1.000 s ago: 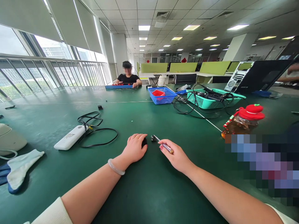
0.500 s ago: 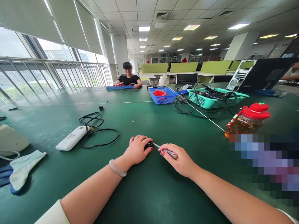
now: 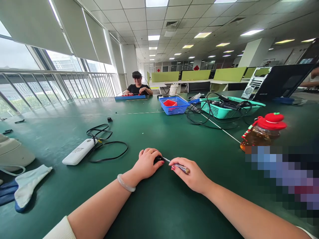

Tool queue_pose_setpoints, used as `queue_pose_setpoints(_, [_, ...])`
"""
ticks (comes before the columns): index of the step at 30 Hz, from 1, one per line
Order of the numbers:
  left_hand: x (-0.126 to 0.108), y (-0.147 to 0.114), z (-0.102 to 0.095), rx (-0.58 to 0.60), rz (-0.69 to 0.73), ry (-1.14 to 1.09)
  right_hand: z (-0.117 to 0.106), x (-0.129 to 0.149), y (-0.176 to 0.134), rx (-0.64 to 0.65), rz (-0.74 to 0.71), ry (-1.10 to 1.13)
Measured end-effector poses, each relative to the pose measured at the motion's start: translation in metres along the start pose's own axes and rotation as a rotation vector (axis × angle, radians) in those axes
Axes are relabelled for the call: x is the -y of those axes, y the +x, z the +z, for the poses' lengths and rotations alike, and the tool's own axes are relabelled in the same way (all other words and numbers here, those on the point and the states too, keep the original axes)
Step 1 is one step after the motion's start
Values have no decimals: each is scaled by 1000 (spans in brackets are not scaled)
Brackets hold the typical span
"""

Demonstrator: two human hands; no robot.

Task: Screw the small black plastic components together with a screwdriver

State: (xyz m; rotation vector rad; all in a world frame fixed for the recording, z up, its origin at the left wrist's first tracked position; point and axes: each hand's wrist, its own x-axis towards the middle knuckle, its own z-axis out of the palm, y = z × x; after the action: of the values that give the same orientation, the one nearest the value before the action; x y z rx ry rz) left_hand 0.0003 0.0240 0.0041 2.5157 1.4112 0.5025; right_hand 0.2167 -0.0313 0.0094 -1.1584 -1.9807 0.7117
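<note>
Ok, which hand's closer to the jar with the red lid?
Right. The right hand, holding a slim tool, is left of the jar; the left hand, around a small black object, is farther left.

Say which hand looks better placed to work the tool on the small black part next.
The right hand, probably: it holds the screwdriver-like tool, pointed at the small black part, while the left hand is closed around that part.

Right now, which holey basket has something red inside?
The blue rectangular plastic basket: a red plastic container sits inside. The turquoise-green plastic basket holds black cables.
</note>
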Motion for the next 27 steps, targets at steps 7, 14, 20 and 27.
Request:
queue_pose_setpoints(7, [0,-2,1,11,35,-3,-2,2,-1,23,-23,5])
queue_pose_setpoints(14, [0,-2,0,18,97,6,-6,5,-4,-84,-89,22])
queue_pose_setpoints(20, [1,-1,0,31,118,-8,-8,5,-4,-159,-109,18])
queue_pose_setpoints(27, [2,-1,0,38,104,9,-8,5,-3,-139,-108,21])
